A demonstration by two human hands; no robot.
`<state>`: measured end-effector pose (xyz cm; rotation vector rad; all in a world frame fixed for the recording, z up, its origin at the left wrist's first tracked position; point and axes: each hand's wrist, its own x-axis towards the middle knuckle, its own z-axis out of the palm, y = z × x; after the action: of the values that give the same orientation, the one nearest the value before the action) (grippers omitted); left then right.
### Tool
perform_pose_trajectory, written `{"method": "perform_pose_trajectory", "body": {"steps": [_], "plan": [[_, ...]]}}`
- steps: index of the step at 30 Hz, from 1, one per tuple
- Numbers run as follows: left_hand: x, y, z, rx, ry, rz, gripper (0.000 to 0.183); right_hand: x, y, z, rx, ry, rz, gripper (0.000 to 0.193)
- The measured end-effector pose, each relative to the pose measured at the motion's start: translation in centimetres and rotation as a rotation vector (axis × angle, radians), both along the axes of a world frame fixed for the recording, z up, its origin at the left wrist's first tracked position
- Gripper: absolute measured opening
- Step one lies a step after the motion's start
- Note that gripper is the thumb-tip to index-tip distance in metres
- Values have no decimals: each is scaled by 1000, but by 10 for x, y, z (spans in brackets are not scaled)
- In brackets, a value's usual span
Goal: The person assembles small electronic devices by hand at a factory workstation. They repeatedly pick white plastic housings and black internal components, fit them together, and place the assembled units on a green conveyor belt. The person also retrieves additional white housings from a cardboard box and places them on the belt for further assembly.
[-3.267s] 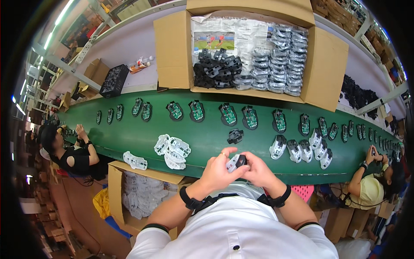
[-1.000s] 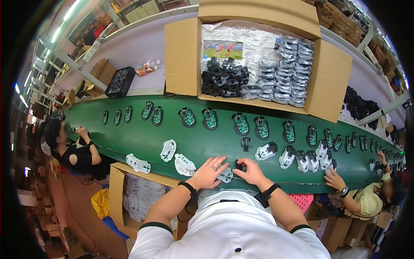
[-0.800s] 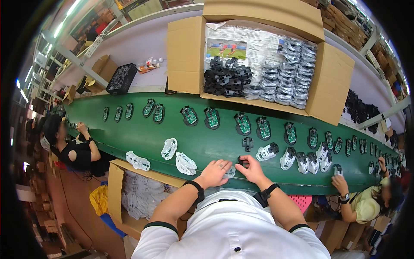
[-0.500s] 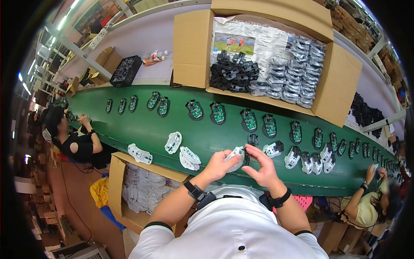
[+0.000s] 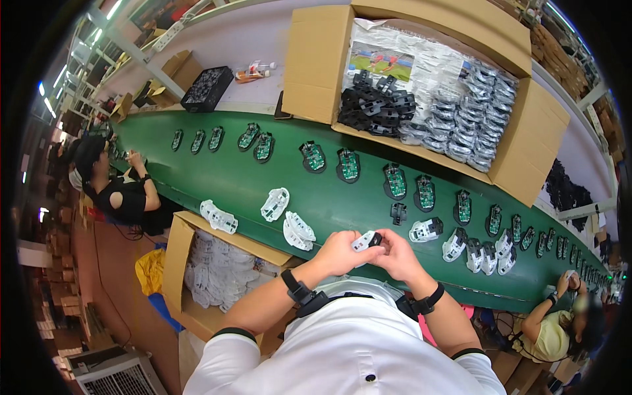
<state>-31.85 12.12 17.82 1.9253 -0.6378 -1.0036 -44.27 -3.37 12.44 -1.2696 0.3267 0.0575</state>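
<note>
Bright, even light falls from ceiling tubes (image 5: 60, 75) glaring at upper left. Shadows on the green bench (image 5: 214, 176) are soft; plastic-wrapped parts (image 5: 485, 122) glint. The left hand (image 5: 337, 254) and right hand (image 5: 399, 255) look fairly sharp, while distant boxes (image 5: 68, 301) soften near the curved, black-edged rim.

The held shell (image 5: 365, 241) is white with a black end. Green circuit boards (image 5: 395, 181) top black bases (image 5: 349, 180) along the plain green tabletop (image 5: 336, 207); near left, the loose shells (image 5: 299, 230) are all white. The far carton (image 5: 316, 62) is brown, its jumbled parts (image 5: 375, 108) black, its wrapped packets (image 5: 480, 128) silvery grey.
</note>
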Motion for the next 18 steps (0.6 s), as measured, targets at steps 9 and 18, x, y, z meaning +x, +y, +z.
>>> {"method": "perform_pose_trajectory", "body": {"steps": [9,18], "plan": [[20,-11,-31,-300,-114,93,30,7,7,13,-178,-99,-300,40],[13,-24,-68,-148,9,234,35,4,-2,-7,-6,129,-216,24]]}}
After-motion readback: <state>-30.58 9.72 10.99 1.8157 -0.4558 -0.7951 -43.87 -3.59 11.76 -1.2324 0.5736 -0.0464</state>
